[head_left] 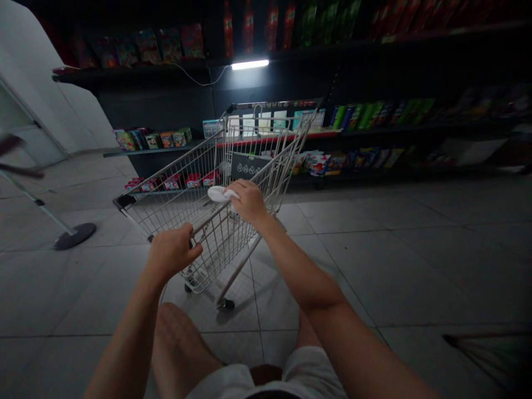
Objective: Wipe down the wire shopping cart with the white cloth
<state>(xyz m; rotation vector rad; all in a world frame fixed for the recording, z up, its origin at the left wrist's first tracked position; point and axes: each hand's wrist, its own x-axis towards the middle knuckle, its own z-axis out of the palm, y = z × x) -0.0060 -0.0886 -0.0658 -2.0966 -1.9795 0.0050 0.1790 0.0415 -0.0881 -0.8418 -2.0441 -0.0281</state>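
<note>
A metal shopping cart (226, 238) of wire mesh stands right in front of me, its near side rail within reach. My left hand (172, 249) is wrapped round the top rail near the front corner. Farther along the same rail, my right hand (248, 200) grips a white cloth (220, 194) and presses it to the rail. Part of the cloth sticks out to the left of the fingers; the rest is hidden under them. Inside the basket the wire bottom shows, and a dark panel with round marks (248, 166) sits at the far end.
Behind the cart run dark store shelves (166, 105) with bottles, boxes and packets, lit by a tube light (250, 65). At left a pole rises from a round black base (75, 236). A thin-legged object (477, 339) lies at lower right on the tiled floor (374, 266).
</note>
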